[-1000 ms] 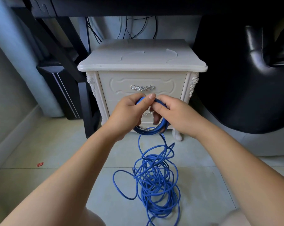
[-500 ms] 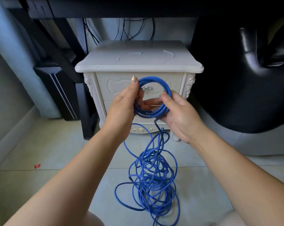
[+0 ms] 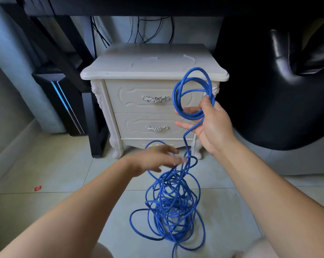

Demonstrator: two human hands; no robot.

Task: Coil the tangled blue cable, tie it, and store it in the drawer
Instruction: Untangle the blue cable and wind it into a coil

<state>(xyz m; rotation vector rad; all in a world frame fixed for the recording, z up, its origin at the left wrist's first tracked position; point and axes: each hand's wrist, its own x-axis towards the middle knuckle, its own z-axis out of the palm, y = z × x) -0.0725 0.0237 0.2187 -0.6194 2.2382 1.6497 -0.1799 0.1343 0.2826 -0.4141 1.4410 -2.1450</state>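
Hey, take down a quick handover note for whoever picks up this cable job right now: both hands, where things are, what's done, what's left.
Hands: the right hand grips a small coil of a few loops, held up in front of the nightstand. The left hand is open and low, by the strand that hangs from the coil; blur hides any contact.
Things: most of the blue cable lies tangled on the floor. The upper drawer and lower drawer are shut.
Done: a few loops.
Left: coil the rest, tie it, open a drawer, store it.

Bare forearms, left hand, right hand, short nails.
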